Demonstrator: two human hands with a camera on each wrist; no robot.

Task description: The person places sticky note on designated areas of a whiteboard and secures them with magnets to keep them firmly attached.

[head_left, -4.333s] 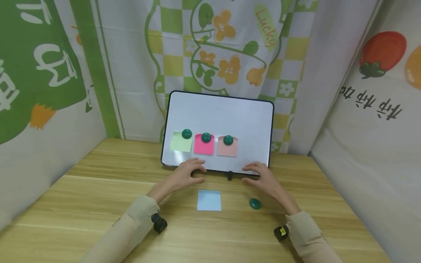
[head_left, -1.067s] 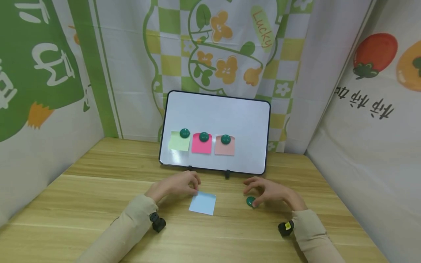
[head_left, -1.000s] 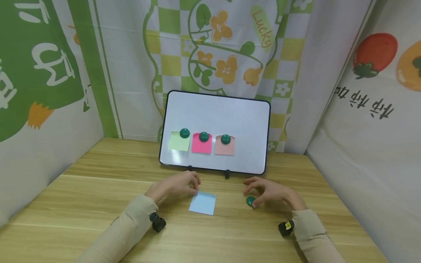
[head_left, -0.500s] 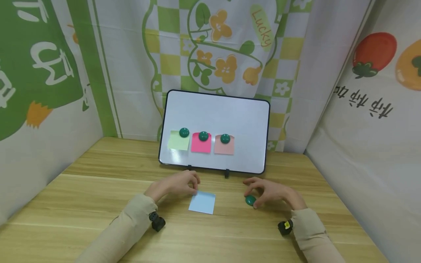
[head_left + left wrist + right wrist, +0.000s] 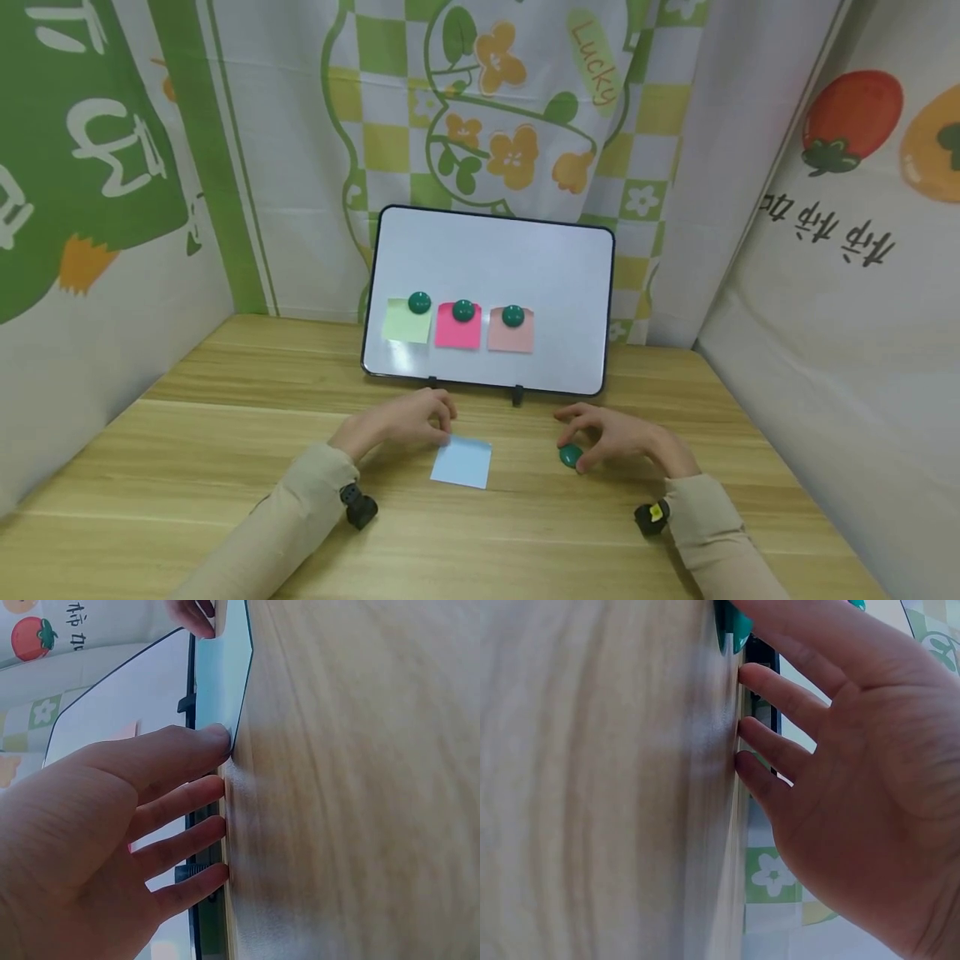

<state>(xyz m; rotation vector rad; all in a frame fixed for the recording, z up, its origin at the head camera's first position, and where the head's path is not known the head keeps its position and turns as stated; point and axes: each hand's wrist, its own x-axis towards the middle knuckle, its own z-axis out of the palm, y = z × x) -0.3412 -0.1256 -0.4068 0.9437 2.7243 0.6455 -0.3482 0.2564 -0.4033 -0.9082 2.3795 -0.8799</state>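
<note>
My left hand (image 5: 405, 419) pinches the upper left corner of a light blue sticky note (image 5: 462, 462) that lies on the table. In the left wrist view the thumb presses on that note (image 5: 225, 682); the index fingertip is hidden behind it. To the right, my right hand (image 5: 621, 437) has thumb and index finger on opposite sides of a round green magnet (image 5: 570, 456), low at the tabletop. Only part of this magnet (image 5: 741, 631) shows at the top of the right wrist view, where the other fingers are spread and touch nothing clearly.
Behind the hands a whiteboard (image 5: 495, 258) leans on small black feet (image 5: 517, 395). A light green note (image 5: 405, 325), a hot pink note (image 5: 457, 335) and a pale pink note (image 5: 512, 337) hang there in a row, each under a green magnet. Curtains enclose the wooden table (image 5: 480, 542).
Since the oldest frame both hands have come down from beside the board, the left onto the blue note, the right onto the magnet. The note has turned slightly. Over the last second, little moves.
</note>
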